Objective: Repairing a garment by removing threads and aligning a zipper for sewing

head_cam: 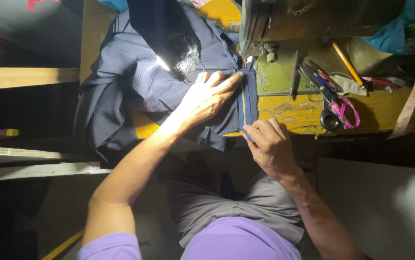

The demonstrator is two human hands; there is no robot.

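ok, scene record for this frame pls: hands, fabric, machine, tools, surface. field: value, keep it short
left hand: flat, fingers spread, pressing on the dark striped fabric
right hand: pinching the fabric's near edge by the zipper strip
fabric: bunched to the left, spread flat near the needle
sewing machine: at the top, lamp lighting the fabric under it
scissors: pink-wrapped handles, lying right of the machine, untouched
pencil: orange, beyond the scissors
table: yellow, worn
clothing: purple shirt, grey trousers
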